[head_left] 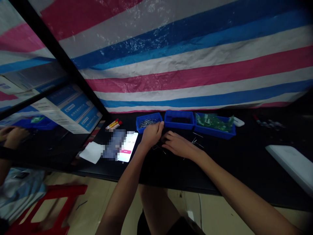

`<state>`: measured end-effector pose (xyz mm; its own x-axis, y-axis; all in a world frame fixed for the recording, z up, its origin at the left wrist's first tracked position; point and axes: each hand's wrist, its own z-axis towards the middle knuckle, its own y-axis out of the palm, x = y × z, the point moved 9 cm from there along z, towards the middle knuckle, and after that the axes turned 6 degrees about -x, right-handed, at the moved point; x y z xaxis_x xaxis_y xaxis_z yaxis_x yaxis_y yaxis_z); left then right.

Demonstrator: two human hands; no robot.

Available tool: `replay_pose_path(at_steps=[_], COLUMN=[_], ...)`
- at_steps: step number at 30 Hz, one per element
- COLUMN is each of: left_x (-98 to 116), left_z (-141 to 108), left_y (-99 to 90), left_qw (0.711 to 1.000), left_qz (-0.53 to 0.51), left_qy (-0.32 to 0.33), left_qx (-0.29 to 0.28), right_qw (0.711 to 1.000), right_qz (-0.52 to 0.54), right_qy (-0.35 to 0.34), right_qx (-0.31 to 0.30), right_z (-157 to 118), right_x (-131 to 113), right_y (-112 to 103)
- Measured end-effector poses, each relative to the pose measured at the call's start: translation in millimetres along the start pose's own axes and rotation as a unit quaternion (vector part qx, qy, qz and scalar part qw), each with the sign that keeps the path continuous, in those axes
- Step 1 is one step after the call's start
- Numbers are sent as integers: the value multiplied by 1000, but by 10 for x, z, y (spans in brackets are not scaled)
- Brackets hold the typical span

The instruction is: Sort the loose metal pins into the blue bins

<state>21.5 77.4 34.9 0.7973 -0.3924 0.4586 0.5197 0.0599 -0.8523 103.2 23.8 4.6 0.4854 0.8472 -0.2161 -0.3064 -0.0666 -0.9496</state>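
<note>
My left hand (152, 133) is closed just in front of a blue bin (138, 118) that holds many thin metal pieces (147, 122). Close beside it on the right, my right hand (176, 143) has its fingers bent inward over the black table (166, 173). The fingertips of both hands nearly meet; anything between them is too small and dark to name. Several thin metal pins (195, 142) lie scattered around my right hand and below the fingers. Behind the hands stands a second blue bin (179, 125) with a dark inside.
A third blue bin (220, 133) holds green plastic bags (212, 122). Left are a lit phone (128, 147), white paper (91, 152) and glue tubes (113, 124). A white device (290, 163) lies right. A striped sheet (195, 75) hangs behind; a black-framed partition (84, 86) stands left.
</note>
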Motion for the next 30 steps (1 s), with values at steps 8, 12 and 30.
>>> replay_pose_path(at_steps=[8,12,30], left_x=[1,-15,-105], left_z=[0,1,46], left_y=[-51,-88,-114], left_qw=[1000,999,990], left_qz=[-21,-18,-129], left_qy=[4,0,0], left_qx=[11,29,50], right_qw=[1000,998,981], right_qz=[-18,-37,-81], right_qy=[4,8,82], right_qx=[20,48,156], right_z=[-3,-10,-125], right_x=[25,52,197], right_y=[-55,-159,-465])
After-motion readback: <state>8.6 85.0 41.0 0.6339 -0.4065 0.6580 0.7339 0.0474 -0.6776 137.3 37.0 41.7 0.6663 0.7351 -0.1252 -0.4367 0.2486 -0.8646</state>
